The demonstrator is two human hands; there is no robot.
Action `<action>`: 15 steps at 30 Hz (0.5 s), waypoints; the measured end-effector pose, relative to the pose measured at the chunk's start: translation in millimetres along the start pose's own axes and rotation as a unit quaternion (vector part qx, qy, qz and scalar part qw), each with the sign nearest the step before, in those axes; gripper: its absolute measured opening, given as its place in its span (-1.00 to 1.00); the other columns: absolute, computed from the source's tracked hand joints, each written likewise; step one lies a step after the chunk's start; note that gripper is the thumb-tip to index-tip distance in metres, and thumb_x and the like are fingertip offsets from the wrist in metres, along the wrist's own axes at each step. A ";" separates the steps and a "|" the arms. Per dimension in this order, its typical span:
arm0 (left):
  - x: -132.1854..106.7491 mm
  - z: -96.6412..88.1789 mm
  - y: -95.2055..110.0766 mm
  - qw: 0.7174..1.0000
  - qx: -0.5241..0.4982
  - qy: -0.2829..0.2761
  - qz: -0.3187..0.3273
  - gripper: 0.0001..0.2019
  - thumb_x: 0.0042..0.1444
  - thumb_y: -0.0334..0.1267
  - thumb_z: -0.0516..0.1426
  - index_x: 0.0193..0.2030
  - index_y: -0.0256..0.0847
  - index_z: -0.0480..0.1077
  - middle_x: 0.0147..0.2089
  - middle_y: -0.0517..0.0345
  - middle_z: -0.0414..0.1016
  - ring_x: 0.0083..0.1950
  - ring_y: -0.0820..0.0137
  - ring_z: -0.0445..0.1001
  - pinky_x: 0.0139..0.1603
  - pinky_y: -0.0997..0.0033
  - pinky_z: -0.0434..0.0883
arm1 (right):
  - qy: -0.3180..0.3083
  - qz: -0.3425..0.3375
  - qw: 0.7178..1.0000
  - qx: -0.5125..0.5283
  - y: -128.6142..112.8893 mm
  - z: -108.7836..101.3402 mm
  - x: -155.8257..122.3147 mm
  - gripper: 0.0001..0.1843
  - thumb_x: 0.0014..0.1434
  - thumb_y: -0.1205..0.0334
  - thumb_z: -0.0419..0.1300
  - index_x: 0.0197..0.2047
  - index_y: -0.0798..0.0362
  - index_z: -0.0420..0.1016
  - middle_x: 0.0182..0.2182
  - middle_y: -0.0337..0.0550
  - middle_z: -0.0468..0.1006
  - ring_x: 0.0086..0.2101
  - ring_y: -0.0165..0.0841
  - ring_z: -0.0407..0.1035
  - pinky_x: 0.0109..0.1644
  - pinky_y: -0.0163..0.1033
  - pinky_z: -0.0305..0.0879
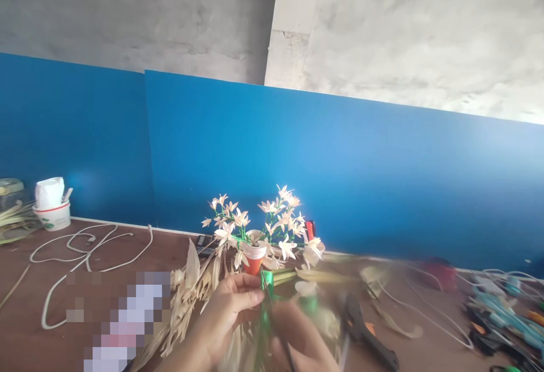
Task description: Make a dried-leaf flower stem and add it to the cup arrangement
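Note:
My left hand (232, 309) is closed in a pinch, its fingertips at the edge of a shiny green tape strip (267, 288) that hangs down between my hands. Blurred by motion, my right hand (304, 338) grips a thin dark tool (285, 349), whose narrow end reaches up across the green tape. Its exact kind is hard to make out. Just beyond stands an orange and white paper cup (254, 260), with pale flowers (284, 222) on green stems about it. Dried corn husks (193, 278) lie beside my left wrist.
A black glue gun (368, 332) lies right of my right hand. White cables (87, 256) loop across the brown table at left, near a white tub (53, 215). Cluttered tools (501, 315) and cords fill the right end. A blue panel (340, 173) borders the back.

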State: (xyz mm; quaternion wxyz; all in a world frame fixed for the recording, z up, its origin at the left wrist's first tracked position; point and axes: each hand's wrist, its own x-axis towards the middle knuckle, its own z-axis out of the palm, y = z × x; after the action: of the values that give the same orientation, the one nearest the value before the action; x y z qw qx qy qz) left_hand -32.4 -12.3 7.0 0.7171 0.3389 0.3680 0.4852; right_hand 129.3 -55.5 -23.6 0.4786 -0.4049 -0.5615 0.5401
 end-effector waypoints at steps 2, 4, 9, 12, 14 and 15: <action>0.1 0.1 -0.6 1.000 -0.014 -0.016 -0.008 -0.74 -0.23 -0.36 0.34 -0.34 -0.29 0.45 -0.43 0.12 0.54 -0.36 0.33 0.51 -0.27 0.35 0.40 | 0.004 -0.015 1.000 0.008 8.2 2.3 5.0 -0.55 -0.03 -0.16 0.29 -0.18 -0.02 0.46 -0.43 -0.19 0.42 -0.40 -0.34 0.32 -0.25 -0.22 0.32; 0.1 1.1 -0.1 0.999 -0.028 -0.025 -0.022 -0.73 -0.25 -0.37 0.35 -0.34 -0.30 0.44 -0.41 0.09 0.56 -0.36 0.33 0.52 -0.27 0.36 0.39 | -0.002 -0.030 1.000 0.010 17.5 3.2 11.0 -0.54 -0.04 -0.19 0.28 -0.22 -0.01 0.46 -0.49 -0.22 0.38 -0.45 -0.36 0.29 -0.34 -0.27 0.31; -2.0 3.7 1.5 0.998 -0.040 -0.023 -0.050 -0.71 -0.30 -0.36 0.37 -0.37 -0.30 0.44 -0.39 0.05 0.57 -0.35 0.30 0.52 -0.24 0.33 0.40 | 0.006 -0.050 0.999 -0.022 28.0 3.7 18.3 -0.54 -0.04 -0.17 0.28 -0.22 0.01 0.45 -0.57 -0.31 0.28 -0.53 -0.43 0.19 -0.45 -0.35 0.23; -3.7 3.5 0.6 0.998 -0.042 -0.029 -0.042 -0.74 -0.25 -0.38 0.35 -0.35 -0.30 0.44 -0.37 0.05 0.57 -0.35 0.30 0.53 -0.21 0.30 0.42 | 0.003 -0.038 0.998 -0.049 24.3 4.1 16.2 -0.53 -0.08 -0.12 0.34 -0.20 0.02 0.44 -0.56 -0.33 0.26 -0.54 -0.45 0.16 -0.46 -0.36 0.18; -4.1 3.0 -0.4 0.998 -0.048 -0.032 -0.034 -0.75 -0.22 -0.40 0.34 -0.34 -0.29 0.44 -0.35 0.06 0.57 -0.34 0.31 0.53 -0.20 0.30 0.42 | 0.003 -0.037 0.998 -0.054 21.7 4.5 14.1 -0.51 -0.11 -0.10 0.36 -0.19 0.02 0.44 -0.55 -0.33 0.26 -0.55 -0.46 0.16 -0.47 -0.36 0.17; -4.0 2.7 -0.9 0.998 -0.051 -0.034 -0.033 -0.76 -0.21 -0.40 0.34 -0.34 -0.29 0.44 -0.34 0.06 0.57 -0.34 0.32 0.53 -0.20 0.30 0.42 | 0.005 -0.037 0.998 -0.055 20.9 4.7 13.1 -0.50 -0.11 -0.10 0.36 -0.19 0.02 0.43 -0.55 -0.33 0.26 -0.55 -0.45 0.16 -0.46 -0.35 0.17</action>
State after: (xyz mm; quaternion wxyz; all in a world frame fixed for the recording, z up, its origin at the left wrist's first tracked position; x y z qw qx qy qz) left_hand -30.8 -16.7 8.3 0.7613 0.3057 0.3293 0.4675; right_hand 120.6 -41.9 -42.9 0.4783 -0.4118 -0.6027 0.4882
